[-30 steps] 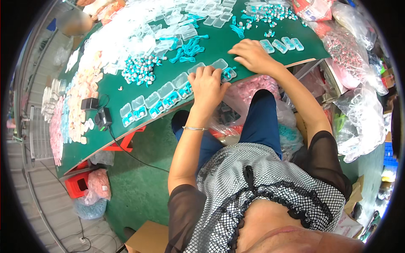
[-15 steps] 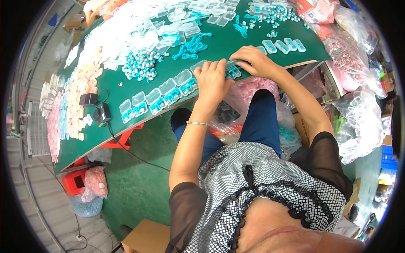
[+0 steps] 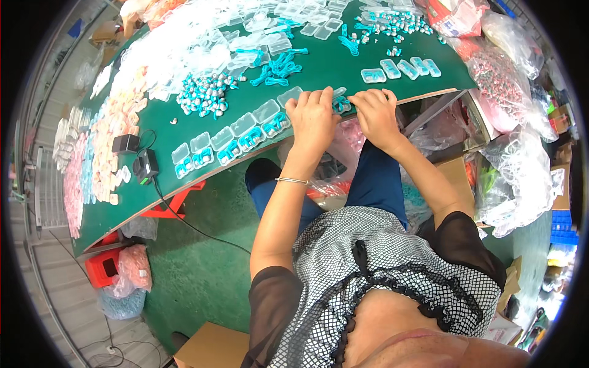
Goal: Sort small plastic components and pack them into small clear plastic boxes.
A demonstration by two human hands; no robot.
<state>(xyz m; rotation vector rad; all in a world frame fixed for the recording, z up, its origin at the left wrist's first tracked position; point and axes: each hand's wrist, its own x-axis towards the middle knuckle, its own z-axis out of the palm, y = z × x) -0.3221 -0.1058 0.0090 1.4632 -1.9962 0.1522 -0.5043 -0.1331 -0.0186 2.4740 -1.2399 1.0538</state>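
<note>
Both of my hands rest at the near edge of the green table (image 3: 319, 67). My left hand (image 3: 313, 119) and my right hand (image 3: 375, 113) press together on a small clear plastic case (image 3: 339, 103) with teal contents, which they mostly hide. To the left along the edge runs a row of filled clear cases (image 3: 236, 144). A thin bracelet circles my left wrist.
Heaps of teal and silver pieces (image 3: 205, 98), teal cords (image 3: 276, 64), several empty clear cases (image 3: 264, 27), three cases (image 3: 402, 69) at right. Black adapters with cable (image 3: 138, 156) at left. Plastic bags (image 3: 521, 165) at right, red stool (image 3: 104, 267), cardboard box (image 3: 211, 346).
My right hand came back from farther out on the table to the edge beside my left hand, and both now close on the small case.
</note>
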